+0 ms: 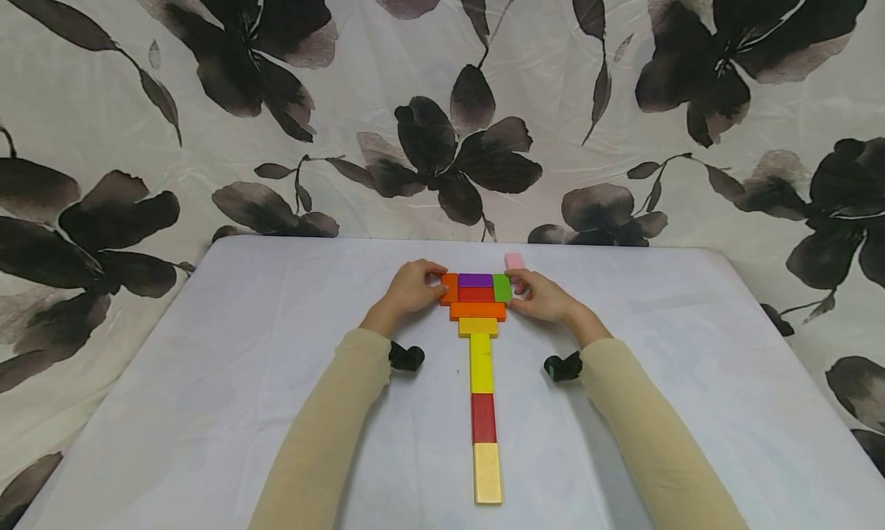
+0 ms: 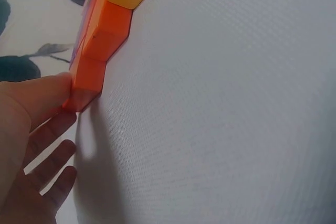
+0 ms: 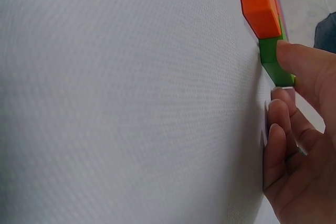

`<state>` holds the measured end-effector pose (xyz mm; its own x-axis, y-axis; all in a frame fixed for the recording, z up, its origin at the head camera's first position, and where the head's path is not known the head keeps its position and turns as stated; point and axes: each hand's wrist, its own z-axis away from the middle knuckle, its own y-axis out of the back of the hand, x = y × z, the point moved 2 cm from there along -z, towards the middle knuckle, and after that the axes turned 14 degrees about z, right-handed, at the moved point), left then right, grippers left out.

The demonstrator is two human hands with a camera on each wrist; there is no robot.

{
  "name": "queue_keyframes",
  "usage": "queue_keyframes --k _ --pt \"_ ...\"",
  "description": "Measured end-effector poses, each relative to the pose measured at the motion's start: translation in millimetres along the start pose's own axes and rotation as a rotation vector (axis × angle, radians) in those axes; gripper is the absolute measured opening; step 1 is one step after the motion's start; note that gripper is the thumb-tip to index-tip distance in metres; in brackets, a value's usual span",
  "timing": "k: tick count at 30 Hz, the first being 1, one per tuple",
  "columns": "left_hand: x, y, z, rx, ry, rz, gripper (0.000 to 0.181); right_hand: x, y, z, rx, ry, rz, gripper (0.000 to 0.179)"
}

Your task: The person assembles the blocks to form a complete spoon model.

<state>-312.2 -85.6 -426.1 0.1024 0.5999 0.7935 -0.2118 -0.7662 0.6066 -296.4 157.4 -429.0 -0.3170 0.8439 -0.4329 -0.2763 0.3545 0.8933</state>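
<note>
Coloured blocks lie flat on the table in a shape with a long stem and a wider top. At its top left, my left hand (image 1: 413,286) pinches a short upright orange block (image 1: 449,289) between thumb and index finger, the other fingers spread. Opposite, my right hand (image 1: 543,296) holds a green block (image 1: 502,288) by thumb and fingertips, other fingers curled beneath. Between these two blocks are a purple block (image 1: 475,279) and a red block (image 1: 476,293). Below them runs a wide orange block (image 1: 478,311), seen also in both wrist views.
A yellow crosswise block (image 1: 478,327) sits under the wide orange one. The stem continues with a bright yellow block (image 1: 481,363), a red block (image 1: 484,418) and a pale yellow block (image 1: 487,473). A pink block (image 1: 514,260) stands behind the green one, near the white table's (image 1: 276,346) back edge.
</note>
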Motion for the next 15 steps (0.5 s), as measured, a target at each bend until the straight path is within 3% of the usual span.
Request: queue_keyframes --k 15 --pt "-1.0 -0.6 0.4 0.0 -0.024 -0.003 0.037 -0.7 0.2 1.2 0.001 0.003 -0.001 0.057"
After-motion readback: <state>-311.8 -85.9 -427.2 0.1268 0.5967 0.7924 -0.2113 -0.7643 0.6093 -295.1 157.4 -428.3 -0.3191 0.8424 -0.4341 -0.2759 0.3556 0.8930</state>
